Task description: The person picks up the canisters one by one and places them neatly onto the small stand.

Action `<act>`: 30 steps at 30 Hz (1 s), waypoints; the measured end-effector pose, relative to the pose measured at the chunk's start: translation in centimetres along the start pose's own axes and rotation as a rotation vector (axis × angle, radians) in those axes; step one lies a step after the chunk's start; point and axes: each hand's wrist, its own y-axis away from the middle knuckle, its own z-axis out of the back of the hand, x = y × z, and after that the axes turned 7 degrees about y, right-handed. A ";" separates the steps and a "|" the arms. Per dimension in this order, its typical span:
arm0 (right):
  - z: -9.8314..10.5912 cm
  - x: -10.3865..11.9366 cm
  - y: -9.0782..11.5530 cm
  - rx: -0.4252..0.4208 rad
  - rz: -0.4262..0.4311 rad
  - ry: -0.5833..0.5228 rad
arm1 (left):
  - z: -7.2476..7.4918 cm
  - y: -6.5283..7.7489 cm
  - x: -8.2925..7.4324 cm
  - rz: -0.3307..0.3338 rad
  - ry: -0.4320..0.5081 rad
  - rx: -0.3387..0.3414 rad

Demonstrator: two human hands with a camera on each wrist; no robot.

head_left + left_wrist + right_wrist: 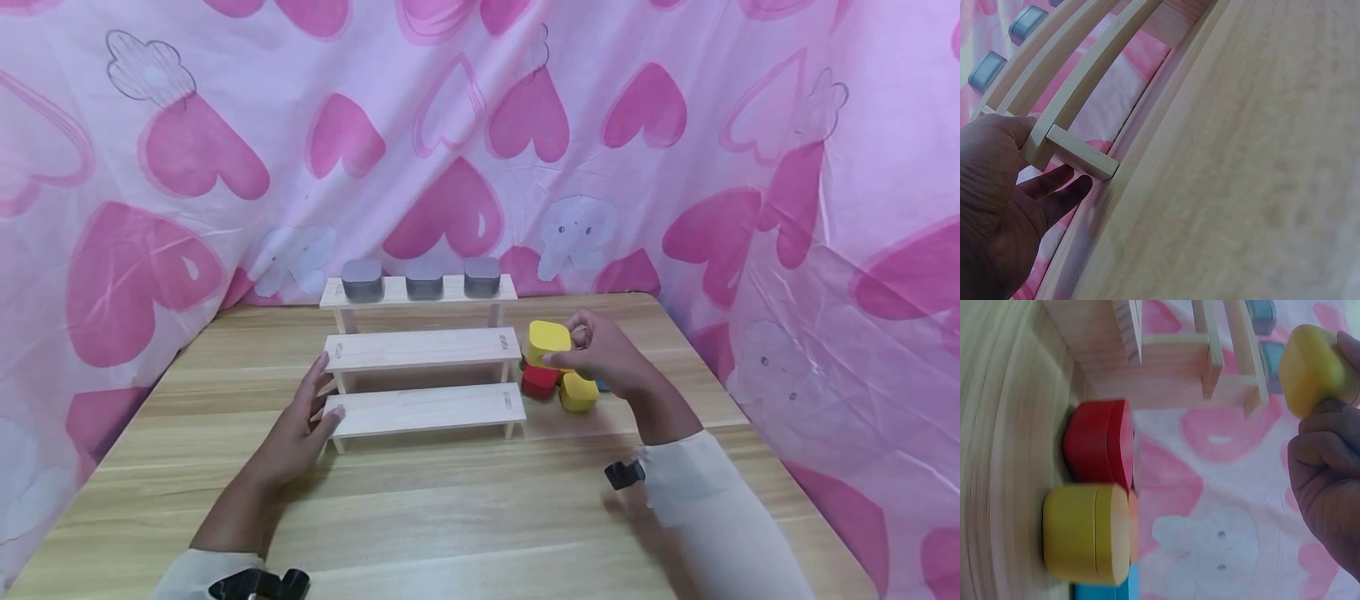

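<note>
A pale three-step wooden shelf (420, 348) stands on the table. My left hand (298, 437) grips its left end, with the thumb at the lowest step and other fingers around the edge and below, as the left wrist view shows. My right hand (611, 357) pinches a yellow rounded-square tin (550, 335) between thumb and fingers, raised off the table beside the shelf's right end. Beneath it on the table are a red tin (1097, 442), a second yellow tin (1085, 534) and a partly hidden blue tin (1104, 591).
Three grey tins stand in a row on the top step, among them a left one (363, 281), a middle one (424, 279) and a right one (482, 277). A pink heart-patterned curtain (450, 125) hangs behind and beside the wood-grain table (450, 517).
</note>
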 end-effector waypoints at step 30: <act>-9.1 7.9 -3.9 -0.024 0.150 -0.065 | -0.1 -0.1 0.2 0.028 -0.003 -0.015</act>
